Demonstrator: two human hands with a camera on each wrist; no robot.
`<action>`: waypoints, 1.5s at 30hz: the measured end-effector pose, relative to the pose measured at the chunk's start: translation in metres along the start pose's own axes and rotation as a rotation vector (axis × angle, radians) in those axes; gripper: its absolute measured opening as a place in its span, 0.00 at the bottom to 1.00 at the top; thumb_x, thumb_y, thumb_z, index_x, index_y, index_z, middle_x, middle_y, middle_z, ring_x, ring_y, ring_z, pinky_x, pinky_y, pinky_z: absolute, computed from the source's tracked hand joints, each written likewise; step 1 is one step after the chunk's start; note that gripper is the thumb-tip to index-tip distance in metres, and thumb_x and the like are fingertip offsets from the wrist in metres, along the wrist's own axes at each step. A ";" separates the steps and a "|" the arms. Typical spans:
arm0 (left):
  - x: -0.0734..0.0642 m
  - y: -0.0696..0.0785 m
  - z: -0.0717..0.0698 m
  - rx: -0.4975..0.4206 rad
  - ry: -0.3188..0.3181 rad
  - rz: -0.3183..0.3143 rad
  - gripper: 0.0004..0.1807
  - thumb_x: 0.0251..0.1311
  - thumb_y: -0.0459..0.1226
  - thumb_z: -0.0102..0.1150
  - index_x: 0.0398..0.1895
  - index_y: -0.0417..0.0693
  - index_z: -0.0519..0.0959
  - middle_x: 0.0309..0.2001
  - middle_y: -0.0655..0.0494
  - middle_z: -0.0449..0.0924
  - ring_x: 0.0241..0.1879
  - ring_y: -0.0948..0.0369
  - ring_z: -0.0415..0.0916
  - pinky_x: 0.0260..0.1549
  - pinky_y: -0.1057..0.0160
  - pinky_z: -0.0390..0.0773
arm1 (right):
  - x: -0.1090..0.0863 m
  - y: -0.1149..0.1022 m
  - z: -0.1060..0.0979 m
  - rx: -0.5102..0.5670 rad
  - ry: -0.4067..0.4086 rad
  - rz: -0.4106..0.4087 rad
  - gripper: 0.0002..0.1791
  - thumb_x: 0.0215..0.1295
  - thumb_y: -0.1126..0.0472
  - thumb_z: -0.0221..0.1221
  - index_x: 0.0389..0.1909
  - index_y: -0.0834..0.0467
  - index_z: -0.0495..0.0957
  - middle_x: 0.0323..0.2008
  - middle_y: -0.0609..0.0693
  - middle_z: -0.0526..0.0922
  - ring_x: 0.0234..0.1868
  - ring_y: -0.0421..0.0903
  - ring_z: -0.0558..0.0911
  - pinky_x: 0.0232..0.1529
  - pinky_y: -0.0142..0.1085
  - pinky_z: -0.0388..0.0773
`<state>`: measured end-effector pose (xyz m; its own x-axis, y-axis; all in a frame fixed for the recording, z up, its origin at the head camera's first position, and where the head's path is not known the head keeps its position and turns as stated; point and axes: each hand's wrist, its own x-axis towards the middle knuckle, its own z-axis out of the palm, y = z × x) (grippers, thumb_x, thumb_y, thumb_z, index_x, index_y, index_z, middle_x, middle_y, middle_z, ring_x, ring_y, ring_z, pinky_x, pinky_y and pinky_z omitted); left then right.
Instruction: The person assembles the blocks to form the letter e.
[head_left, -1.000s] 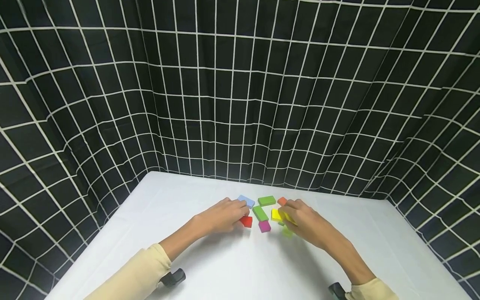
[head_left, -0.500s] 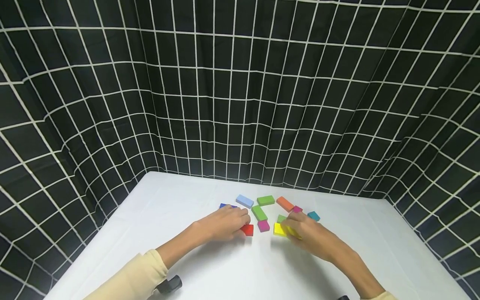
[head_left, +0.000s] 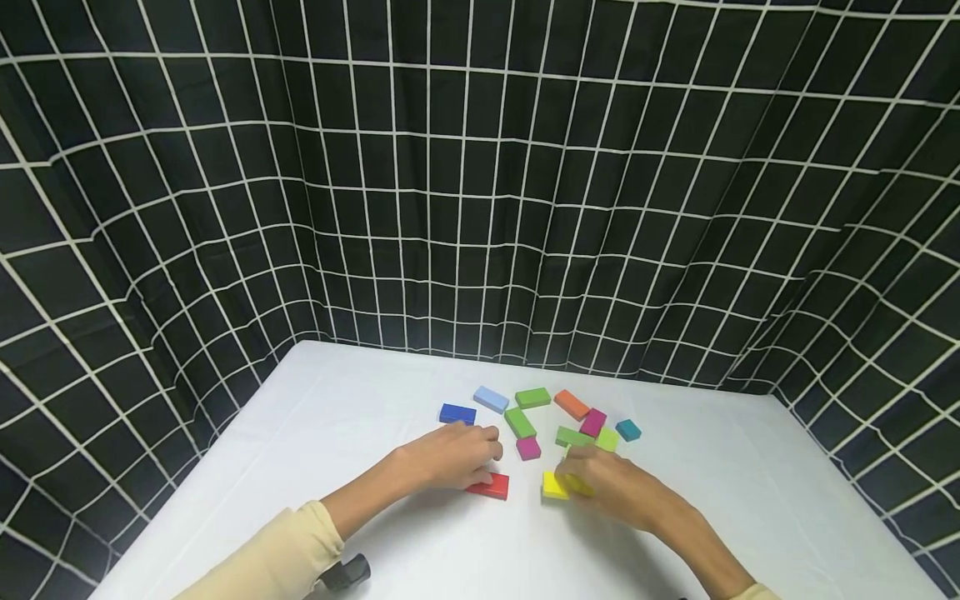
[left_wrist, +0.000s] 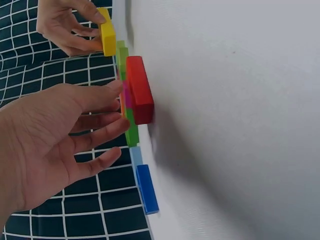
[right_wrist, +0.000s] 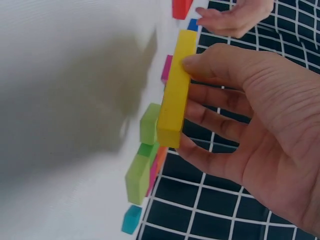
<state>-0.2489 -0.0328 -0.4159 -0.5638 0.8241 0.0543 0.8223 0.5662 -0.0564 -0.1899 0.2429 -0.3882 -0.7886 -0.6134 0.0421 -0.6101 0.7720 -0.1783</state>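
Note:
On the white table, a red block (head_left: 493,487) lies flat just under the fingertips of my left hand (head_left: 452,458). In the left wrist view those fingers are spread loosely beside the red block (left_wrist: 140,90), without curling round it. My right hand (head_left: 618,490) pinches a long yellow block (right_wrist: 176,92) between thumb and fingers. From the head view only the left part of the yellow block (head_left: 554,487) is plain; the fingers cover the rest. Light green blocks (right_wrist: 138,179) lie close behind the right hand, one partly hidden by it in the head view.
Farther back lie a dark blue block (head_left: 457,413), a light blue block (head_left: 491,399), green blocks (head_left: 533,397), an orange block (head_left: 572,404), magenta blocks (head_left: 528,448) and a teal block (head_left: 628,429). A black curtain with white grid lines (head_left: 480,208) surrounds the table (head_left: 510,558).
Both hands have come nearer the person, the red and yellow blocks with them. The left fingers have loosened from the red block. Blocks formerly covered by the hands now show.

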 end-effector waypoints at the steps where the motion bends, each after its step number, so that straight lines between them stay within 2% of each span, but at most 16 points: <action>1: 0.000 0.000 0.001 -0.015 -0.016 -0.006 0.15 0.65 0.46 0.71 0.51 0.54 0.86 0.40 0.64 0.82 0.34 0.70 0.75 0.35 0.74 0.74 | 0.000 0.000 0.001 -0.002 -0.011 -0.001 0.18 0.56 0.69 0.74 0.47 0.52 0.88 0.42 0.44 0.85 0.43 0.39 0.80 0.47 0.36 0.87; 7: -0.001 0.005 0.003 -0.056 -0.080 -0.006 0.13 0.61 0.48 0.74 0.46 0.56 0.86 0.32 0.67 0.77 0.32 0.70 0.67 0.34 0.72 0.67 | 0.001 0.001 0.005 -0.032 -0.051 0.011 0.20 0.53 0.69 0.76 0.49 0.55 0.89 0.47 0.50 0.89 0.51 0.50 0.86 0.53 0.45 0.87; 13: 0.002 0.012 0.003 -0.031 -0.053 0.046 0.12 0.61 0.49 0.74 0.44 0.58 0.86 0.33 0.68 0.77 0.33 0.71 0.68 0.35 0.73 0.68 | 0.004 0.000 0.007 -0.011 -0.075 0.026 0.21 0.52 0.68 0.77 0.49 0.55 0.88 0.48 0.50 0.89 0.54 0.53 0.86 0.55 0.47 0.86; 17: 0.008 0.018 0.004 -0.002 -0.033 0.071 0.13 0.61 0.52 0.73 0.44 0.60 0.86 0.34 0.69 0.79 0.34 0.72 0.69 0.34 0.73 0.67 | 0.006 0.000 0.010 0.018 -0.086 0.033 0.22 0.51 0.68 0.78 0.50 0.56 0.88 0.45 0.48 0.89 0.47 0.46 0.85 0.53 0.44 0.87; 20: 0.011 0.022 0.004 0.004 -0.030 0.073 0.14 0.61 0.53 0.73 0.44 0.60 0.86 0.35 0.70 0.79 0.34 0.72 0.68 0.34 0.74 0.65 | 0.007 -0.001 0.011 0.014 -0.083 0.020 0.21 0.52 0.67 0.78 0.49 0.55 0.88 0.42 0.45 0.89 0.41 0.39 0.81 0.50 0.40 0.87; 28: 0.016 0.028 0.006 -0.001 -0.022 0.077 0.14 0.62 0.53 0.72 0.45 0.59 0.86 0.33 0.69 0.76 0.32 0.71 0.66 0.32 0.73 0.63 | 0.009 -0.001 0.011 -0.007 -0.051 -0.033 0.19 0.53 0.67 0.77 0.47 0.55 0.89 0.39 0.43 0.88 0.37 0.33 0.77 0.46 0.33 0.87; 36: 0.018 0.031 0.009 -0.004 -0.021 0.069 0.14 0.62 0.52 0.72 0.45 0.59 0.86 0.33 0.69 0.76 0.32 0.71 0.67 0.33 0.73 0.64 | 0.009 -0.001 0.012 0.005 -0.063 -0.040 0.19 0.53 0.66 0.77 0.47 0.53 0.89 0.37 0.41 0.88 0.35 0.32 0.74 0.44 0.30 0.85; 45: 0.018 0.032 0.008 -0.015 -0.040 0.084 0.15 0.63 0.53 0.71 0.46 0.59 0.86 0.33 0.69 0.76 0.32 0.71 0.67 0.33 0.74 0.64 | 0.006 -0.004 0.012 0.014 -0.107 -0.013 0.19 0.55 0.66 0.76 0.49 0.52 0.88 0.42 0.42 0.89 0.40 0.35 0.80 0.50 0.36 0.87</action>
<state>-0.2335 -0.0001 -0.4250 -0.4955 0.8686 0.0098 0.8676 0.4954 -0.0437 -0.1918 0.2339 -0.3994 -0.7676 -0.6380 -0.0611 -0.6182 0.7622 -0.1920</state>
